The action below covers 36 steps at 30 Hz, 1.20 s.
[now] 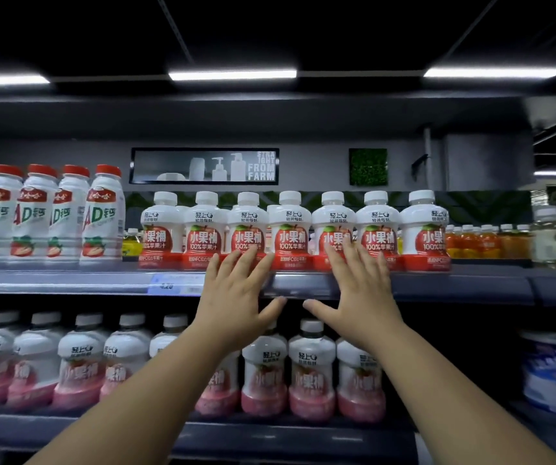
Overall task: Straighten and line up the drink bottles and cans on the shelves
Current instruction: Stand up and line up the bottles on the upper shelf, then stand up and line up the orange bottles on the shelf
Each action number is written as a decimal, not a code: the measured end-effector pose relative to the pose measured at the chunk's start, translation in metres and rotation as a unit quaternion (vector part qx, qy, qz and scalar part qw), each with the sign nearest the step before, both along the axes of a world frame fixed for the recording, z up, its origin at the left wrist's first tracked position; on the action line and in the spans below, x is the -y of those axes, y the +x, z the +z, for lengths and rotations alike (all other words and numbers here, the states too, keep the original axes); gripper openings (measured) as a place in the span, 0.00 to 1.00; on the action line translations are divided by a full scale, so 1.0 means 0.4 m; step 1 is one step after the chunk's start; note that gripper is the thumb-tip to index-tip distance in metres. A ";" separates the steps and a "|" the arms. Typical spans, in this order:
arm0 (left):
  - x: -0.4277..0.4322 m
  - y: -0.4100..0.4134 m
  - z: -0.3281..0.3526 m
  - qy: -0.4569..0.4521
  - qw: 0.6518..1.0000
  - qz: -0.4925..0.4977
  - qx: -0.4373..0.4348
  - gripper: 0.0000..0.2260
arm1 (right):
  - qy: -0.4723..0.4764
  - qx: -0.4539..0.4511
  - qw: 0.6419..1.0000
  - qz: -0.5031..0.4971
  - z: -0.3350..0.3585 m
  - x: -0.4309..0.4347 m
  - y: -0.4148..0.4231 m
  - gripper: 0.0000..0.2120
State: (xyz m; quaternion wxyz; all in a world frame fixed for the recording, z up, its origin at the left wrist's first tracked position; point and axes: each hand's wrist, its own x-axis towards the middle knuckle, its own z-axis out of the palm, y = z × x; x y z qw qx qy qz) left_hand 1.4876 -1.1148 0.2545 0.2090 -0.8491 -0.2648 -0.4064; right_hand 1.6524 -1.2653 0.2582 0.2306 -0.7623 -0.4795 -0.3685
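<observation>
Both hands are up at the front edge of the upper shelf (454,284). Seven apple juice bottles (290,229) stand upright there in a row, shoulder to shoulder. The left hand (236,292) lies flat, fingers straight and spread against the bases of the third and fourth bottles, gripping nothing. The right hand (358,290) mirrors it on the fifth and sixth, fingers straight too. Both thumbs point inward below the shelf lip. Red-capped bottles (68,213) fill the shelf's left end; pink bottles (311,374) line the lower shelf (68,427).
</observation>
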 end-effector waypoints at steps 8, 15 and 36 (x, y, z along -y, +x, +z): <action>0.075 -0.019 -0.105 -0.025 0.998 -0.059 -0.014 0.39 | 0.008 -0.114 0.992 0.050 -0.104 0.159 -0.023 0.38; 0.172 -0.091 -0.237 -0.102 0.987 -0.123 -0.023 0.39 | 0.017 -0.193 0.976 0.102 -0.243 0.278 -0.036 0.31; 0.519 -0.160 -0.605 -0.352 0.928 -0.120 -0.030 0.31 | -0.064 -0.433 0.888 0.138 -0.614 0.504 -0.143 0.29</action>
